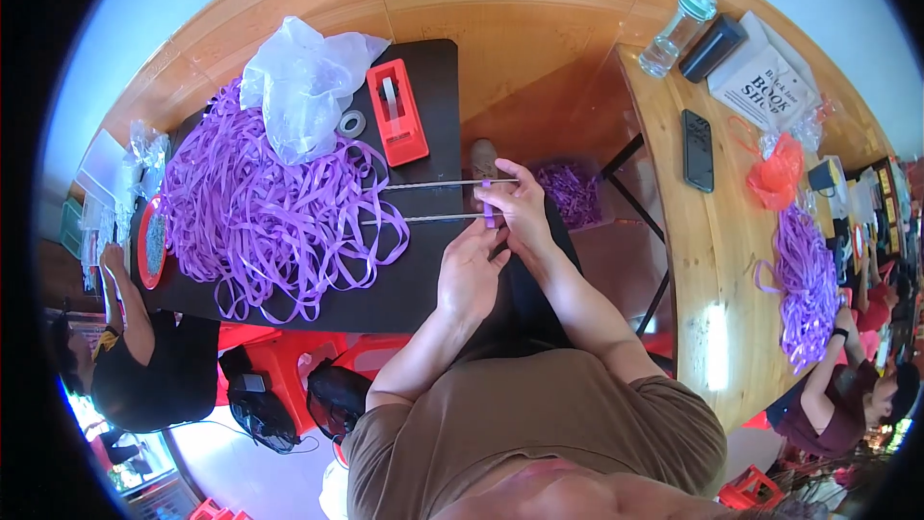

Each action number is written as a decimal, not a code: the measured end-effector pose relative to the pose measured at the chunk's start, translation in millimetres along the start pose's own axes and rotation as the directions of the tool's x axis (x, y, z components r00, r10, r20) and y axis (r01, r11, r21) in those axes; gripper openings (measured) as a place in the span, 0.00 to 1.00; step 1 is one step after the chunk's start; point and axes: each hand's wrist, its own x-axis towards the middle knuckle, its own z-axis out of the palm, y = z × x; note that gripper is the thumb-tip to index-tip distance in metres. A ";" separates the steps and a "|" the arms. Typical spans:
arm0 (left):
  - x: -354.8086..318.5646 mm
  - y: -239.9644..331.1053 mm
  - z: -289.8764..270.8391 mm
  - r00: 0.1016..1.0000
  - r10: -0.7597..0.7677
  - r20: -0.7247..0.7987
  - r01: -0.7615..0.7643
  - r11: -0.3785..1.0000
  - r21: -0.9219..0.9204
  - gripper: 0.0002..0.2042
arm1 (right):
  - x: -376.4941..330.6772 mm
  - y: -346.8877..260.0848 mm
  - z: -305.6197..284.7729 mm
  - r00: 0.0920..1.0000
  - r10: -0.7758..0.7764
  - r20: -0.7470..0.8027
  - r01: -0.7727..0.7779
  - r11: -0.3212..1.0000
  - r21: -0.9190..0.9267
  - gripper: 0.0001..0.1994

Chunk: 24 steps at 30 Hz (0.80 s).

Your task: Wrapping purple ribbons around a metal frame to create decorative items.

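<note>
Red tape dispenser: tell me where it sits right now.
In the head view the red tape dispenser stands on the dark table, at its far edge, left of both hands, between the clear plastic bag and the purple ribbon pile.

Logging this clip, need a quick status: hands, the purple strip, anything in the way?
Left hand and right hand both pinching a short purple strip across two thin metal rods. Purple ribbon heap lies left on black table, apart from hands.

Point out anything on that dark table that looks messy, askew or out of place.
The purple ribbon pile is a loose tangle, with loops hanging over the near edge of the dark table. A crumpled clear plastic bag lies on top of it. The red tape dispenser sits upright. Nothing looks spilled or damaged.
</note>
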 end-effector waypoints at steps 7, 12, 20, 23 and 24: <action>-0.3 -0.2 -2.0 0.999 0.034 0.009 -0.034 0.998 0.047 0.19 | -0.4 0.0 -2.9 0.999 0.018 -0.033 -0.014 0.992 0.127 0.19; -2.2 2.4 3.1 1.000 0.008 -0.015 -0.008 0.998 0.063 0.20 | 5.3 -5.6 -35.2 0.994 -0.074 -0.077 0.089 0.974 0.210 0.09; -6.9 4.6 5.6 0.998 -0.002 -0.067 0.007 0.997 0.080 0.25 | 43.2 -44.2 -145.9 0.920 -0.227 -0.320 0.202 0.973 -0.110 0.10; -5.7 4.0 7.2 0.999 -0.013 -0.045 0.017 0.997 0.070 0.25 | 90.0 -33.3 -196.5 0.852 -0.402 -0.336 0.242 0.871 -0.428 0.12; -1.9 3.4 14.0 0.999 -0.039 -0.035 0.042 0.995 0.095 0.26 | 109.6 -28.6 -235.1 0.838 -0.480 -0.260 0.203 0.716 -0.668 0.15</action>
